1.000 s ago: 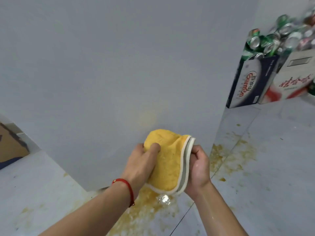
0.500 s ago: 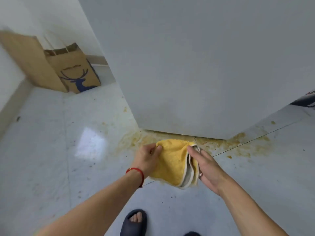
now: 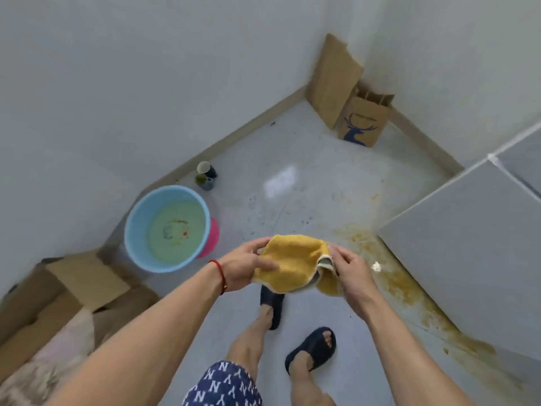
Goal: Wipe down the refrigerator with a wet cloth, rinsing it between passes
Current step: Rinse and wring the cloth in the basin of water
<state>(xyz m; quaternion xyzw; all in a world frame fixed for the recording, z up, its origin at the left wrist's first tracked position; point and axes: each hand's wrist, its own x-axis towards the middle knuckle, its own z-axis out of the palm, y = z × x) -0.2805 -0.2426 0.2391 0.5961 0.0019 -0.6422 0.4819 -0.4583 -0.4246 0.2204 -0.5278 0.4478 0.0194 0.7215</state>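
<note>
Below, the glossy pale grey tiled floor (image 3: pixel 307 183) is reflecting a bright patch of light, and a wide yellow-brown stain (image 3: pixel 404 282) is spreading on it along the bottom edge of the white refrigerator (image 3: pixel 468 253), which is standing at the right. White walls are meeting in the far corner, where a brown paper bag with a dark blue deer print (image 3: pixel 361 124) is leaning, with a flat piece of brown cardboard just behind it. Near the left wall a round light blue plastic basin (image 3: pixel 134 227) is holding cloudy greenish water, and a pink plastic thing is showing from under its right side. Two small cups (image 3: pixel 206 175) are standing just beyond the basin, by the skirting. Opened brown cardboard boxes (image 3: pixel 64 291) are lying at the lower left.

The person is holding the folded yellow terry cloth with a pale border (image 3: pixel 295 262) in the air, above the floor and the dark blue slippers (image 3: pixel 311 348). The left hand (image 3: pixel 243 265) (a red string is around its wrist) is gripping the cloth's left side, thumb on top. The right hand (image 3: pixel 348 268) is pinching the right edge between thumb and fingertips.
</note>
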